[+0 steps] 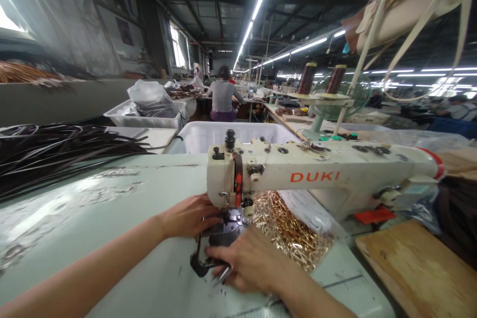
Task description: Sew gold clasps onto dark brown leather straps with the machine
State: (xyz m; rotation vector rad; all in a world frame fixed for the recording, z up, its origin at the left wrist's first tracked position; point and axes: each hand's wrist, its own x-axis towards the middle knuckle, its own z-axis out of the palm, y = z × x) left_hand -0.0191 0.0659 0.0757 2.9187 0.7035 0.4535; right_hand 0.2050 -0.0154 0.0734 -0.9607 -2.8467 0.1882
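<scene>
My left hand (192, 218) rests palm down on the sewing machine bed, its fingers stretched towards the needle area and partly hidden behind the machine head. Under the presser foot area lies a dark flat piece (225, 239), perhaps leather. My right hand (257, 261) lies over the near side of that piece with the index finger extended onto it. Beneath its other fingers it holds a pointed metal tool (223, 273), maybe thread snips; most of it is covered. The white sewing machine (276, 166) marked DUKI spans the space above both hands.
Gold metal clasps in a clear plastic bag (294, 233) lie right of the needle. Dark strips (67, 151) are heaped at the left. A white bin (238, 131) stands behind the machine, a wooden board (421, 263) at the right. Ahead, a person (222, 97) sits facing away.
</scene>
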